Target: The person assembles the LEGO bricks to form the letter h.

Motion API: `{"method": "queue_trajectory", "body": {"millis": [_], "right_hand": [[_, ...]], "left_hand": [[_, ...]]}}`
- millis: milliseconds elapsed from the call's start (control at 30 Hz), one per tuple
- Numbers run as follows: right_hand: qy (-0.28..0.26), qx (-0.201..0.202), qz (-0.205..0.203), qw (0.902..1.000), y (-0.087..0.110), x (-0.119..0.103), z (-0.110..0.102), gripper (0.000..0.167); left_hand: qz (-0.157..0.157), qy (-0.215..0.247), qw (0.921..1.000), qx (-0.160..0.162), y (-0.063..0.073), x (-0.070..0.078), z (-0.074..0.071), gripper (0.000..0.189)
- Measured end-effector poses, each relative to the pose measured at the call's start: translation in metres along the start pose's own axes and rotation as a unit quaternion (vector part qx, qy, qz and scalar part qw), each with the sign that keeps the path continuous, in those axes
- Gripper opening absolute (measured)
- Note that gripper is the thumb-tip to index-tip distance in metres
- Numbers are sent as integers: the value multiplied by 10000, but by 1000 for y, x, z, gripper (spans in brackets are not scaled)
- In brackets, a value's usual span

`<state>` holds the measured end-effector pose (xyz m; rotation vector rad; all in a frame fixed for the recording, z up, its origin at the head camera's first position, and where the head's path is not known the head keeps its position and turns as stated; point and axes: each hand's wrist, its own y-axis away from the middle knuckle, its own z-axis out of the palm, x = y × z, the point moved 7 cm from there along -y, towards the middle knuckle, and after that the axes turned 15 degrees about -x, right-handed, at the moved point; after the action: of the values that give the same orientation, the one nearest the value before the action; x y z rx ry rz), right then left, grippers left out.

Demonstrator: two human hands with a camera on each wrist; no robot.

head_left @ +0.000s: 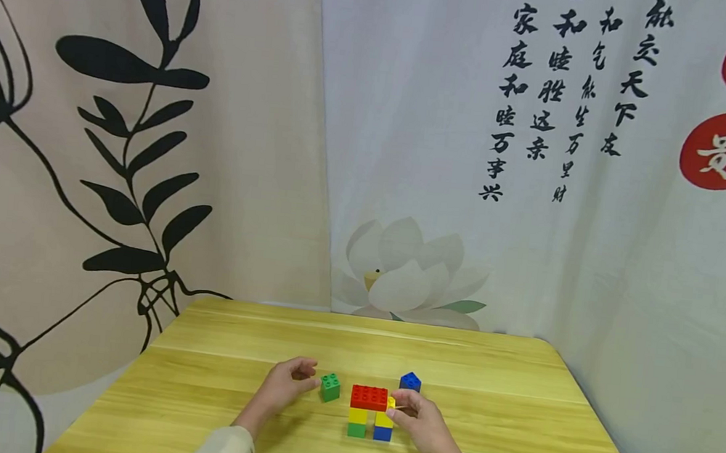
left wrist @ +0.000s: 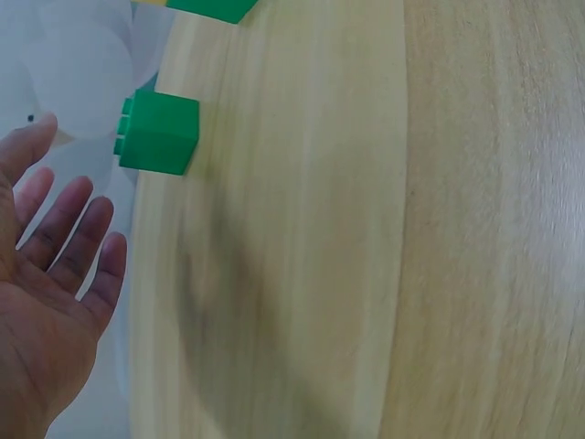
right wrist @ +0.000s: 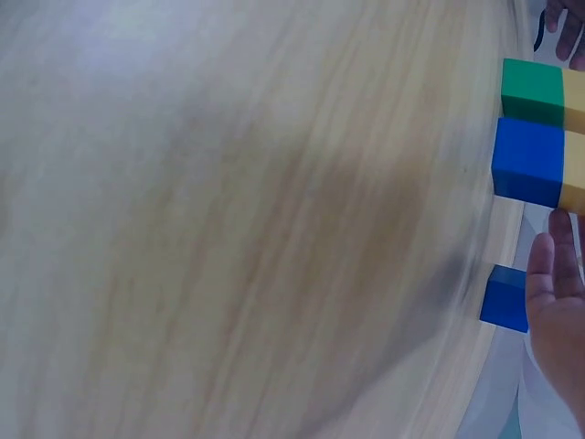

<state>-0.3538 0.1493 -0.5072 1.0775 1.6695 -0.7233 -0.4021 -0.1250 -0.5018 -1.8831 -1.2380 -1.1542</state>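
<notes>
An arch of toy bricks (head_left: 368, 403) stood on the bench (head_left: 487, 370) between the person's two hands. On its left, a lower green brick (head_left: 356, 431) carried a yellow brick (head_left: 358, 416); on its right, a lower blue brick (head_left: 382, 434) carried a second yellow brick (head_left: 384, 419). A red studded brick (head_left: 369, 395) bridged both, apparently leaving a strip of yellow bare at the right end.

The right hand (head_left: 426, 421) was at that end, thumb and forefinger beside the yellow; whether its grip was clamped there or merely touching could not be told. The left hand (head_left: 285, 388) had its grip apart and held nothing, just beside a loose green brick (head_left: 330, 388) standing left of the arch. A blue peaked brick (head_left: 410, 382) stood behind the right hand.

The step in hand appeared to be seating or steadying the red studded brick. Adding the loose green brick would call for the left thumb and fingers to close on its sides, clear of the studs, while the right hand braced the arch against a sideways knock.
</notes>
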Motion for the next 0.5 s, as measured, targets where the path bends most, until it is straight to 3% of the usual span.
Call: {"method": "queue_trajectory", "body": {"millis": [167, 500], "right_hand": [[21, -7, 14, 10000, 0, 1, 0, 41], [27, -24, 13, 10000, -2, 5, 1, 41]], "left_hand": [[93, 78, 9999, 104, -3, -7, 4, 47], [-113, 233, 9994, 245, -6, -13, 17, 56]]}}
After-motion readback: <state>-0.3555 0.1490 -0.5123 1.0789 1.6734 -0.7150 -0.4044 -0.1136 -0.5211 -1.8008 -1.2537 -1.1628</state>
